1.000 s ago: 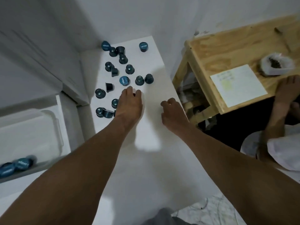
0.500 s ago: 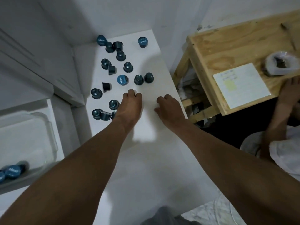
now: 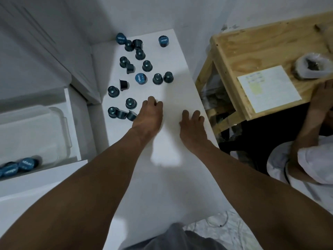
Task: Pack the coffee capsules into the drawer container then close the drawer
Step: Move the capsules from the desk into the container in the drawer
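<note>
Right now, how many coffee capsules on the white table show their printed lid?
3 capsules: one at the far left corner, one near the far right edge, one mid-table. The left hand may hide more.

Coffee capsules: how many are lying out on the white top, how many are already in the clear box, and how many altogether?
Capsules on the white top: 17, one partly hidden by the left hand
Capsules in the clear container: 2 plainly seen; more may be cut off at the picture's edge
Total: at least 19
</note>
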The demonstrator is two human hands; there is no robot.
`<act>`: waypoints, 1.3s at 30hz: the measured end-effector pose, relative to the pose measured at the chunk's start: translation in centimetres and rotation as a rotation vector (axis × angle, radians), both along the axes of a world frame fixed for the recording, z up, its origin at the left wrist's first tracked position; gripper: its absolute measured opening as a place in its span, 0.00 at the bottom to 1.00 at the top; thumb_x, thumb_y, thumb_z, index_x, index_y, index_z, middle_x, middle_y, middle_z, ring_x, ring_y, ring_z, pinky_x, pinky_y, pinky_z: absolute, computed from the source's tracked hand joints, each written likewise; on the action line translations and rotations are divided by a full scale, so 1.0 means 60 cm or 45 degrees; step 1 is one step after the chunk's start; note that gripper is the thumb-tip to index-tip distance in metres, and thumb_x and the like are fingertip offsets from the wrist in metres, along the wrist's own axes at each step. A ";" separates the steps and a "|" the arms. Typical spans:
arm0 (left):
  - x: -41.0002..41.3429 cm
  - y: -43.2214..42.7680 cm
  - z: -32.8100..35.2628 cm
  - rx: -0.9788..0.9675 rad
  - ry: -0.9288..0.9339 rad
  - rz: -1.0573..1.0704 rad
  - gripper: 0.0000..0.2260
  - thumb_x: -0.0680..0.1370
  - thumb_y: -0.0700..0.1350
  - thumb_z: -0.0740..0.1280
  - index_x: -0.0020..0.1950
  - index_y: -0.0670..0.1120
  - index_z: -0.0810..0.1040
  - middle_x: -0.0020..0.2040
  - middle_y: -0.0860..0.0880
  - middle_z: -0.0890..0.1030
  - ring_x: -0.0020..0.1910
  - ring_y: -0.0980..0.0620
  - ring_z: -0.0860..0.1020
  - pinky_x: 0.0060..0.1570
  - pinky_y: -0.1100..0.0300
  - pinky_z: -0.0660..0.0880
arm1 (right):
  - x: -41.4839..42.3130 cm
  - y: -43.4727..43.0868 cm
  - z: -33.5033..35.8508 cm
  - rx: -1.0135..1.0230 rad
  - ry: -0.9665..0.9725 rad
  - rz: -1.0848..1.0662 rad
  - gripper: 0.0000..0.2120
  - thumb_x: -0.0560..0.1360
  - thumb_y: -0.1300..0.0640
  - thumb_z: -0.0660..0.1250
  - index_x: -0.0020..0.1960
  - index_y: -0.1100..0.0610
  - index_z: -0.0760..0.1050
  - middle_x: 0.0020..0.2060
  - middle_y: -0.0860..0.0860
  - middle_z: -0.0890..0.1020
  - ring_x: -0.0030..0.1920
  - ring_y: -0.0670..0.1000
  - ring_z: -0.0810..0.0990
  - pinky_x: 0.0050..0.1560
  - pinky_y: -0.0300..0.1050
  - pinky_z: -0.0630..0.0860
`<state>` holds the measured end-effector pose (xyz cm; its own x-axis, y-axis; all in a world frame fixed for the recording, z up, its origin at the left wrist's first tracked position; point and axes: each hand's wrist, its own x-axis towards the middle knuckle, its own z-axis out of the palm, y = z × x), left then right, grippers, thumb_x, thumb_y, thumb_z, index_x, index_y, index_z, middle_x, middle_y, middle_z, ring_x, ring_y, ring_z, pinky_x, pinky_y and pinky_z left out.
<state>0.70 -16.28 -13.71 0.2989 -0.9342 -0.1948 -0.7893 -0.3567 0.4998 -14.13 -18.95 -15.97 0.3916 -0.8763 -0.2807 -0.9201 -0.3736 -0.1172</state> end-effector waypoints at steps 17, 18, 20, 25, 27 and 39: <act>-0.045 0.103 0.161 -0.265 -0.260 0.026 0.13 0.74 0.44 0.69 0.54 0.40 0.71 0.49 0.40 0.76 0.48 0.40 0.74 0.43 0.51 0.71 | -0.029 0.036 0.171 -0.141 -0.547 0.133 0.11 0.71 0.58 0.70 0.47 0.64 0.74 0.42 0.61 0.75 0.41 0.62 0.75 0.44 0.54 0.76; -0.050 0.117 0.172 -0.284 -0.275 0.058 0.14 0.74 0.45 0.70 0.54 0.41 0.72 0.48 0.40 0.77 0.49 0.40 0.74 0.43 0.51 0.71 | -0.033 0.044 0.188 -0.152 -0.541 0.163 0.12 0.72 0.55 0.69 0.50 0.63 0.75 0.45 0.61 0.75 0.45 0.61 0.75 0.47 0.52 0.74; -0.059 0.149 0.196 -0.338 -0.273 0.131 0.14 0.72 0.46 0.71 0.54 0.42 0.73 0.48 0.42 0.78 0.50 0.42 0.74 0.42 0.53 0.70 | -0.038 0.064 0.227 -0.112 -0.529 0.169 0.15 0.74 0.51 0.68 0.56 0.59 0.75 0.51 0.57 0.76 0.53 0.59 0.74 0.51 0.48 0.69; -0.068 0.237 0.256 -0.485 -0.200 0.330 0.12 0.71 0.43 0.72 0.51 0.43 0.74 0.46 0.46 0.80 0.43 0.45 0.77 0.40 0.57 0.70 | -0.036 0.118 0.287 -0.102 -0.695 0.226 0.18 0.73 0.50 0.70 0.59 0.58 0.74 0.55 0.56 0.76 0.56 0.58 0.74 0.49 0.44 0.67; -0.065 0.272 0.278 -0.533 -0.156 0.403 0.12 0.71 0.43 0.71 0.52 0.43 0.75 0.45 0.49 0.78 0.43 0.46 0.76 0.40 0.58 0.69 | -0.028 0.141 0.308 -0.102 -0.761 0.282 0.19 0.72 0.50 0.71 0.60 0.58 0.74 0.55 0.55 0.77 0.57 0.57 0.74 0.51 0.44 0.68; 0.033 0.456 0.351 -0.654 -0.225 0.641 0.17 0.69 0.45 0.73 0.55 0.45 0.77 0.52 0.45 0.79 0.49 0.48 0.75 0.45 0.63 0.66 | 0.069 0.288 0.403 -0.054 -0.954 0.563 0.15 0.71 0.55 0.73 0.56 0.54 0.75 0.50 0.50 0.72 0.47 0.52 0.77 0.36 0.39 0.74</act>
<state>2.65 11.08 7.34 0.7015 -0.6364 0.3208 -0.6761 -0.4518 0.5820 -10.01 -1.65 8.22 0.7671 -0.6039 0.2166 -0.3754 -0.6963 -0.6118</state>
